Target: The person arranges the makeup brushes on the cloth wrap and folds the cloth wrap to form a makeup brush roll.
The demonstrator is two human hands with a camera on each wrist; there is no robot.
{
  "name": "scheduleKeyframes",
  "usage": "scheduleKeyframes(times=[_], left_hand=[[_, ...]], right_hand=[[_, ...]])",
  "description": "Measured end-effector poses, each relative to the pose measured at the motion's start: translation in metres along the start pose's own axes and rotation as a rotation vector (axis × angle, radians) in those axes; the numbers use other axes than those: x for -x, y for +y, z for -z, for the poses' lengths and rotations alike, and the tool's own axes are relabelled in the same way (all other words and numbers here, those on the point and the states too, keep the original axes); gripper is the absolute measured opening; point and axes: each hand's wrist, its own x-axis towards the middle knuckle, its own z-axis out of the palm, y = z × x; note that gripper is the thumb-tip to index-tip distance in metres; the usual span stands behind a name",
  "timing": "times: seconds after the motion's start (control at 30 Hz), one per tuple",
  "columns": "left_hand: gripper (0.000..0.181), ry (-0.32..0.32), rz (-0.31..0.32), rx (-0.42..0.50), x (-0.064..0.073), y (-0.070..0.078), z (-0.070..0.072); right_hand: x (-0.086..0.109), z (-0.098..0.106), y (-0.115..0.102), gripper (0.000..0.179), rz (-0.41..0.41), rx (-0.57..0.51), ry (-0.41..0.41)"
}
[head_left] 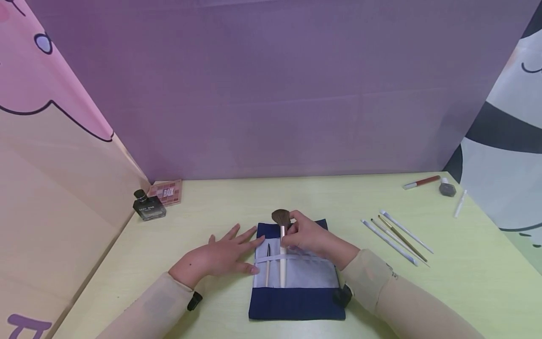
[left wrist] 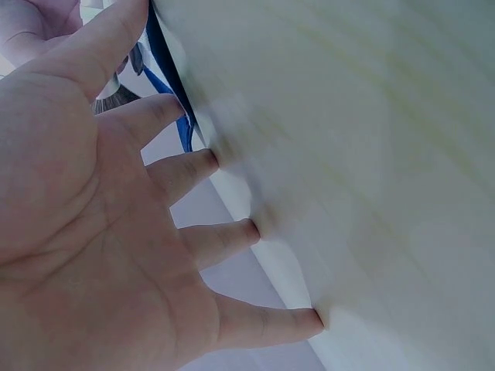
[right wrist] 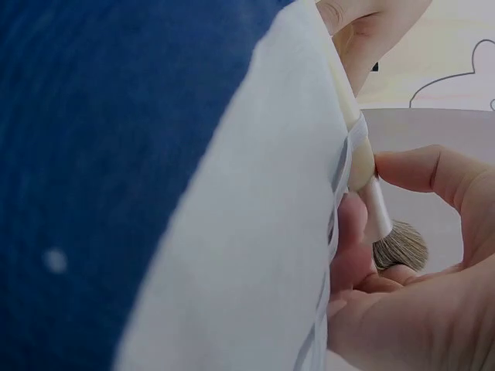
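A navy and pale grey brush roll (head_left: pixel 311 278) lies unfolded on the table. A large makeup brush (head_left: pixel 282 263) with a fluffy brown head sits under the roll's strap, its handle pointing toward the navy pocket. My right hand (head_left: pixel 306 233) pinches it near the metal collar; the right wrist view shows thumb and fingers on either side of the brush (right wrist: pixel 377 209). A thin brush (head_left: pixel 268 268) lies under the strap to its left. My left hand (head_left: pixel 224 256) is spread flat, its fingertips at the roll's left edge. In the left wrist view the fingers (left wrist: pixel 186 174) are straight.
Several slim brushes (head_left: pixel 395 235) lie right of the roll. Farther back right are a red-and-silver tube (head_left: pixel 422 182), a small dark bottle (head_left: pixel 447 188) and a white stick (head_left: pixel 460 203). At back left stand a black perfume bottle (head_left: pixel 149 207) and a pink palette (head_left: pixel 173 193).
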Motion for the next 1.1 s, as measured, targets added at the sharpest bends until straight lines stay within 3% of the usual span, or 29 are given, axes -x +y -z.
scheduleKeyframes(times=[0.37, 0.63, 0.87, 1.1], left_hand=[[0.084, 0.007, -0.008, -0.009, 0.001, 0.001, 0.000], [0.083, 0.001, 0.001, -0.006, 0.001, 0.002, 0.001], [0.082, -0.001, 0.008, -0.004, 0.000, 0.001, 0.001], [0.083, -0.005, -0.001, -0.003, -0.001, 0.000, 0.000]], right_hand=[[0.004, -0.004, -0.001, 0.055, -0.007, 0.197, 0.029], [0.008, -0.006, -0.003, 0.030, 0.000, 0.319, 0.039], [0.008, -0.010, -0.003, 0.042, -0.023, 0.472, 0.041], [0.011, -0.007, -0.004, 0.044, -0.024, 0.474, 0.053]])
